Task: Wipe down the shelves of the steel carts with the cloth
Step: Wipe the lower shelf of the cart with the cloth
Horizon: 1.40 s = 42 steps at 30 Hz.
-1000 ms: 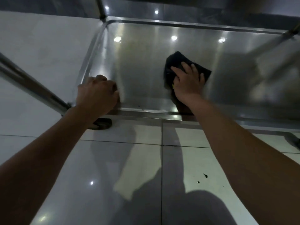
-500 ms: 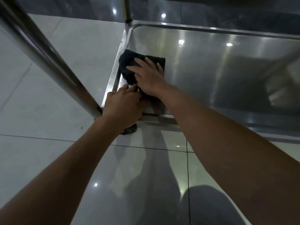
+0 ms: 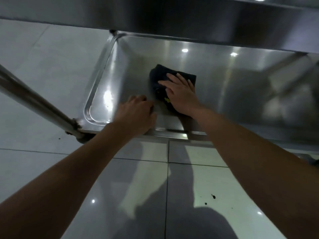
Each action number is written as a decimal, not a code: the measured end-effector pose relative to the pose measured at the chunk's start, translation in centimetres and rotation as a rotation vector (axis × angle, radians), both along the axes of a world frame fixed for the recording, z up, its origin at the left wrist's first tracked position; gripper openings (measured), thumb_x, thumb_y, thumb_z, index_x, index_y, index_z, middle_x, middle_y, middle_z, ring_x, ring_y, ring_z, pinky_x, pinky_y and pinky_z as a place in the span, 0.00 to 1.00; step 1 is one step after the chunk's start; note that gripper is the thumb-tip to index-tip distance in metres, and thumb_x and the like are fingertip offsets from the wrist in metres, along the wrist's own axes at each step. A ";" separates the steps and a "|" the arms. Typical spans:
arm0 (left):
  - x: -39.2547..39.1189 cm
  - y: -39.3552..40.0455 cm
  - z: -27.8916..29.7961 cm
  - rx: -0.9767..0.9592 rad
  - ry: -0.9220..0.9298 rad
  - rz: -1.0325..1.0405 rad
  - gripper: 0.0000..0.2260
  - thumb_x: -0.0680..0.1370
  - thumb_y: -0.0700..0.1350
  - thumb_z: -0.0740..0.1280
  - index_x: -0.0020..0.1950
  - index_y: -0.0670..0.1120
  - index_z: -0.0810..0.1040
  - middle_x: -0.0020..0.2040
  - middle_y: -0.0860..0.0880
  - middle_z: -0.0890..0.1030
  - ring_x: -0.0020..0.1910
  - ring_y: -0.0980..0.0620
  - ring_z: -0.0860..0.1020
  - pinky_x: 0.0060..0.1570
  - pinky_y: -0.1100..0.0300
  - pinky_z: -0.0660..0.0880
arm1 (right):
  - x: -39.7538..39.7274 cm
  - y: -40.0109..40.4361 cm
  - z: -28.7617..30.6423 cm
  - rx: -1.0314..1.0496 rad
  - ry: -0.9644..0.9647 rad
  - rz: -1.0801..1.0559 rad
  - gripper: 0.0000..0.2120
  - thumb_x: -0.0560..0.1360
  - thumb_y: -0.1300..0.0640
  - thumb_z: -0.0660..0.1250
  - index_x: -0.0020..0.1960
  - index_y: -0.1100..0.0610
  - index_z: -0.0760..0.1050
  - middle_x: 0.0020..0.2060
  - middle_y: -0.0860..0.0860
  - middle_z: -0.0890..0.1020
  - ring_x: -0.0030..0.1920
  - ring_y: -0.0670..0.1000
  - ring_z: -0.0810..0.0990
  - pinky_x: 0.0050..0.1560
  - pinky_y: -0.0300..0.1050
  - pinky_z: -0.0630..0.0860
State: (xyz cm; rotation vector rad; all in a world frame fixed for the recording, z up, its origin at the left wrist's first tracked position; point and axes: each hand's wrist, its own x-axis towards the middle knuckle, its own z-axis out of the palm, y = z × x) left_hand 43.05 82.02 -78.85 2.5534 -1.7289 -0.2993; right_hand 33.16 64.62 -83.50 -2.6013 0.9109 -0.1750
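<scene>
At the far left a round steel post [image 3: 34,102] of the cart slants down to the near left corner of the bottom shelf [image 3: 224,94], where it meets the raised rim. The floor [image 3: 51,66] around the cart is pale glossy tile, with ceiling lights mirrored in it and a few dark specks at lower right.

The left hand [image 3: 136,116] rests on the near rim of the shelf, a little right of that corner. Its fingers are curled over the edge onto the steel; its grip is on the rim itself, though whether the fingertips hook under the lip cannot be seen.

Just to its right, the dark cloth [image 3: 160,78] lies bunched flat on the shelf surface, toward the left half of the tray and nearer the front than the back. A small yellow tag shows at its near edge. The right hand [image 3: 181,95] lies on top of it, palm down, fingers straight and slightly spread; the grip is wide, pressing the cloth rather than pinching it. The two hands are close but apart.

Above, the underside of the upper shelf [image 3: 189,18] crosses the top of the view. The right part of the bottom shelf is blurred with reflections.
</scene>
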 end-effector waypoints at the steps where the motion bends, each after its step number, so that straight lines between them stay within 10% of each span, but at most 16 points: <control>1: -1.3 -1.0 0.0 0.016 0.004 -0.024 0.16 0.80 0.56 0.58 0.58 0.51 0.79 0.61 0.48 0.75 0.63 0.43 0.72 0.57 0.46 0.74 | -1.8 -0.8 0.2 -0.007 0.017 0.004 0.21 0.84 0.51 0.51 0.75 0.38 0.65 0.80 0.42 0.57 0.80 0.49 0.48 0.78 0.56 0.44; 18: -15.8 -8.5 0.1 -0.086 -0.052 -0.057 0.12 0.80 0.49 0.56 0.54 0.49 0.78 0.51 0.47 0.78 0.42 0.47 0.72 0.39 0.56 0.70 | -15.7 -5.9 -0.5 -0.058 -0.003 0.043 0.20 0.82 0.52 0.55 0.73 0.39 0.69 0.78 0.45 0.63 0.79 0.53 0.56 0.75 0.59 0.51; 42: -21.4 -11.9 -0.3 -0.072 0.048 0.013 0.15 0.81 0.47 0.59 0.64 0.47 0.79 0.65 0.46 0.76 0.63 0.41 0.73 0.59 0.42 0.73 | -22.1 -10.9 -0.5 0.008 -0.120 -0.071 0.19 0.84 0.51 0.55 0.74 0.40 0.69 0.78 0.43 0.63 0.79 0.48 0.54 0.76 0.52 0.47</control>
